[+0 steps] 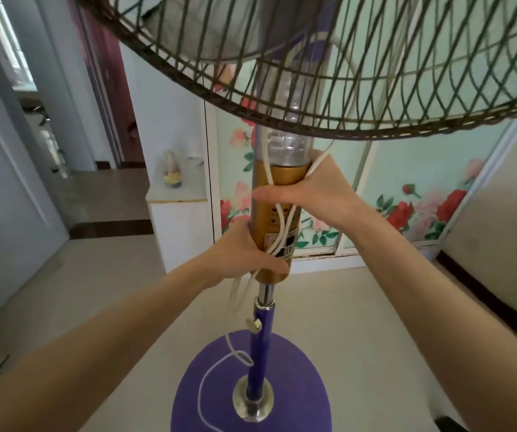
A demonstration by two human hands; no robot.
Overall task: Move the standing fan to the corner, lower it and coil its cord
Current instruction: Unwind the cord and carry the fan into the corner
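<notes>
The standing fan stands upright right in front of me, its gold control column (279,179) in the middle of the view and its wire cage (360,73) overhead. My right hand (319,188) grips the top of the gold column, pinning strands of the white cord (277,213) against it. My left hand (248,254) grips the column's lower end, also over the cord. Below, a chrome tube enters the blue pole (258,353), which has a white height knob (252,325). More cord lies looped on the round purple base (297,385).
A white cabinet (179,226) with a small jar on top stands behind the fan to the left. A floral glass sliding door (407,194) fills the wall behind. A doorway opens at the left. A wall with dark skirting runs along the right over pale tiled floor (375,322).
</notes>
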